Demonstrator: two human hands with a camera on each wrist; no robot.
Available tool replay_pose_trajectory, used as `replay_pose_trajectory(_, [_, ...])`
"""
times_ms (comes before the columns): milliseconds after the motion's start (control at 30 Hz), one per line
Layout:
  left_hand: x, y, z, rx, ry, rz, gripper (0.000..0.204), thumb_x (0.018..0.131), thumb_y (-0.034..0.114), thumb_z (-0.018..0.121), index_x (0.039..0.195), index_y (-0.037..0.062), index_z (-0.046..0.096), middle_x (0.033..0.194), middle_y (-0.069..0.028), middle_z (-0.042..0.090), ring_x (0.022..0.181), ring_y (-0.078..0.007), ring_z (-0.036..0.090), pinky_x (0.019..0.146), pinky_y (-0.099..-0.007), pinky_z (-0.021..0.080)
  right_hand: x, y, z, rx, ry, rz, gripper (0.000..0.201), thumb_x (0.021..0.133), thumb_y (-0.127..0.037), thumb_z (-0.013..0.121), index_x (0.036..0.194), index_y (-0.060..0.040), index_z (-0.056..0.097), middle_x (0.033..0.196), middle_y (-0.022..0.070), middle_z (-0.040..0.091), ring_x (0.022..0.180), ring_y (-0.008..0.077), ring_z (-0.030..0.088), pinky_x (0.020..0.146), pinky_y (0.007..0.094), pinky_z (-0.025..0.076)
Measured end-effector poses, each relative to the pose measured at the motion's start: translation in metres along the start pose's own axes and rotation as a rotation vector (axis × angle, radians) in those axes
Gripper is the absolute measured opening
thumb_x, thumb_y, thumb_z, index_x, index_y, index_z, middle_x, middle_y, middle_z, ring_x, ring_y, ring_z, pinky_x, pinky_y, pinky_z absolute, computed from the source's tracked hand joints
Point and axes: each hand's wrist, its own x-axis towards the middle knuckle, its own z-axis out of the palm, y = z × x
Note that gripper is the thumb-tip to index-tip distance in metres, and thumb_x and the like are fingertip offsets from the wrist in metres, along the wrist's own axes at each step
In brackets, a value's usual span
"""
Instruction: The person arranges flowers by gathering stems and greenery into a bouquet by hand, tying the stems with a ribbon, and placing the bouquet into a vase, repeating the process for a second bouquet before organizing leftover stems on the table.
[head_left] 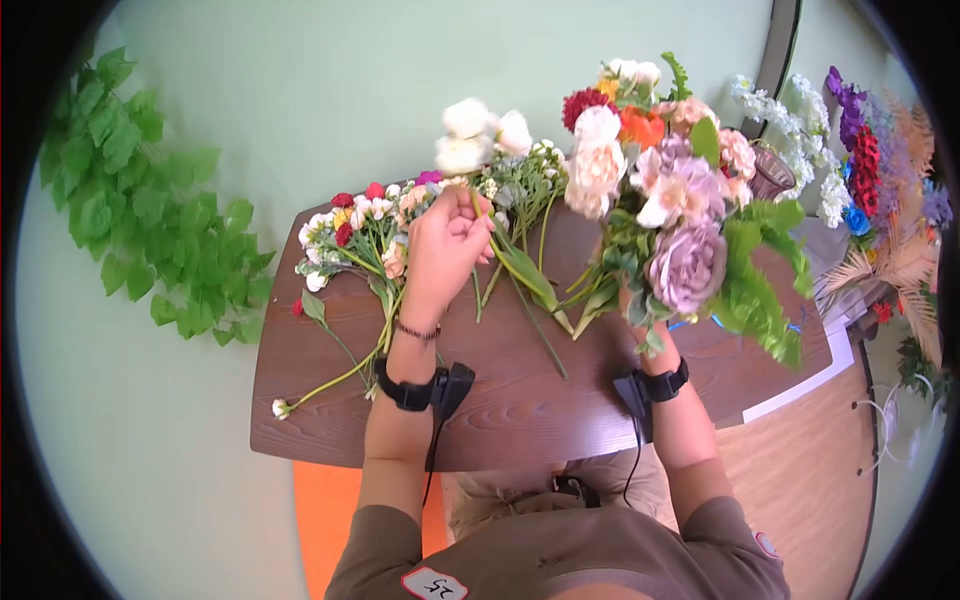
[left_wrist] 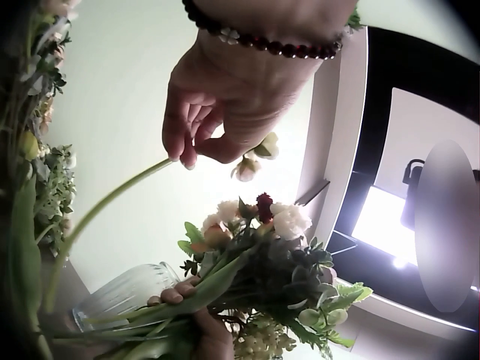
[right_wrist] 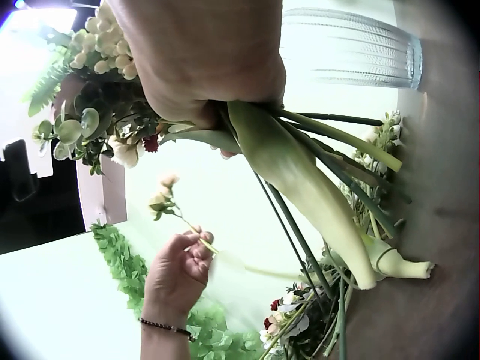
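Observation:
My left hand [head_left: 455, 245] is raised over the table's loose flowers and pinches a long green stem [left_wrist: 112, 196] between thumb and fingertips. Small cream-pink blooms [right_wrist: 165, 196] top this stem, and its lower part bends downward. To the right, my right hand [right_wrist: 210, 64] grips a large bouquet [head_left: 655, 180] by its bundled stems. A lilac rose [head_left: 686, 262], peach and white blooms, dark red flowers and green fern show in the bouquet. Its thick pale stem ends [right_wrist: 352, 255] stick out below the fist. In the head view the blossoms hide most of the right hand.
Mixed loose flowers [head_left: 350, 235] lie along the left and back of the brown table [head_left: 490, 420]. One white bud [head_left: 281, 408] lies near its left edge. A clear ribbed glass vase [right_wrist: 352, 49] stands beyond the bouquet. Green leafy vines [head_left: 130, 190] hang at left; more flowers [head_left: 865, 180] stand at right.

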Motion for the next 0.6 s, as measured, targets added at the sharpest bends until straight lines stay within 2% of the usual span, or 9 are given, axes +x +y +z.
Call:
replay_pose_trajectory(200, [-0.02, 0.014, 0.017, -0.03, 0.007, 0.176, 0.011, 0.087, 0.006, 0.053, 0.091, -0.0023, 0.059, 0.071, -0.0068, 0.061, 0.057, -0.0121, 0.06, 0.053, -0.0246, 0.049, 0.038, -0.03, 0.006, -0.016, 0.058, -0.058, 0.032, 0.087, -0.015, 0.059, 0.116, -0.0032, 0.052, 0.115, 0.0125, 0.055, 0.101, 0.0272, 0.054, 0.093, 0.0392, 0.041])
replay_pose_trajectory(267, [-0.027, 0.011, 0.019, 0.392, -0.032, 0.299, 0.01, 0.083, 0.006, 0.057, 0.09, -0.0012, 0.059, 0.077, -0.0091, 0.062, 0.068, -0.0187, 0.062, 0.064, -0.0311, 0.05, 0.007, -0.031, -0.002, -0.011, 0.072, -0.073, 0.033, 0.087, -0.015, 0.059, 0.116, -0.0032, 0.052, 0.115, 0.0125, 0.055, 0.101, 0.0273, 0.054, 0.093, 0.0392, 0.041])
replay_pose_trajectory(300, [-0.024, 0.006, 0.021, 0.672, -0.069, 0.596, 0.014, 0.08, 0.004, 0.057, 0.093, -0.0004, 0.058, 0.083, -0.0121, 0.061, 0.081, -0.0268, 0.061, 0.077, -0.0376, 0.048, 0.023, -0.034, 0.004, -0.009, 0.076, -0.079, 0.033, 0.087, -0.015, 0.059, 0.116, -0.0032, 0.052, 0.115, 0.0126, 0.055, 0.101, 0.0273, 0.054, 0.093, 0.0392, 0.041])
replay_pose_trajectory(333, [-0.032, -0.02, 0.028, 0.381, -0.002, 0.432, 0.022, 0.079, 0.006, 0.058, 0.1, 0.0007, 0.056, 0.093, -0.016, 0.06, 0.094, -0.0325, 0.057, 0.087, -0.0406, 0.044, 0.017, -0.03, -0.001, -0.007, 0.079, -0.084, 0.033, 0.087, -0.015, 0.059, 0.116, -0.0032, 0.052, 0.115, 0.0126, 0.055, 0.101, 0.0273, 0.053, 0.093, 0.0392, 0.041])
replay_pose_trajectory(433, [-0.039, -0.017, 0.024, 0.442, -0.108, 0.368, 0.027, 0.083, 0.009, 0.054, 0.11, 0.0081, 0.059, 0.104, -0.0113, 0.06, 0.096, -0.0288, 0.058, 0.084, -0.0419, 0.045, 0.002, -0.031, -0.003, -0.002, 0.081, -0.09, 0.033, 0.087, -0.015, 0.059, 0.117, -0.0031, 0.052, 0.116, 0.0126, 0.055, 0.102, 0.0273, 0.053, 0.093, 0.0392, 0.04])
replay_pose_trajectory(467, [-0.041, -0.028, 0.024, 0.756, -0.051, 0.668, 0.032, 0.079, 0.01, 0.058, 0.111, 0.0061, 0.057, 0.105, -0.0141, 0.058, 0.099, -0.032, 0.056, 0.088, -0.0422, 0.043, -0.009, -0.034, -0.003, 0.0, 0.079, -0.089, 0.033, 0.087, -0.015, 0.059, 0.117, -0.0031, 0.052, 0.116, 0.0126, 0.054, 0.102, 0.0273, 0.053, 0.093, 0.0392, 0.04])
replay_pose_trajectory(500, [-0.042, -0.036, 0.025, 1.066, 0.011, 0.969, 0.038, 0.074, 0.012, 0.063, 0.111, 0.0041, 0.055, 0.105, -0.0169, 0.056, 0.101, -0.0351, 0.053, 0.092, -0.0424, 0.042, -0.152, 0.019, -0.062, 0.002, 0.076, -0.085, 0.033, 0.087, -0.015, 0.059, 0.117, -0.0031, 0.052, 0.116, 0.0127, 0.054, 0.102, 0.0274, 0.053, 0.093, 0.0392, 0.04])
replay_pose_trajectory(533, [-0.043, -0.041, 0.025, 1.063, 0.006, 0.965, 0.038, 0.074, 0.012, 0.063, 0.111, 0.0041, 0.055, 0.105, -0.0169, 0.056, 0.101, -0.0351, 0.053, 0.092, -0.0424, 0.042, -0.017, -0.027, -0.009, 0.004, 0.071, -0.082, 0.034, 0.087, -0.015, 0.059, 0.117, -0.0031, 0.052, 0.116, 0.0127, 0.054, 0.102, 0.0274, 0.053, 0.093, 0.0392, 0.04])
replay_pose_trajectory(600, [-0.045, -0.047, 0.026, 0.568, -0.146, 0.625, 0.04, 0.073, 0.01, 0.063, 0.111, 0.0046, 0.055, 0.1, -0.0159, 0.059, 0.098, -0.0357, 0.055, 0.093, -0.0455, 0.04, -0.014, -0.03, -0.006, 0.007, 0.063, -0.078, 0.034, 0.087, -0.015, 0.059, 0.117, -0.003, 0.051, 0.116, 0.0127, 0.054, 0.102, 0.0274, 0.053, 0.093, 0.0392, 0.04])
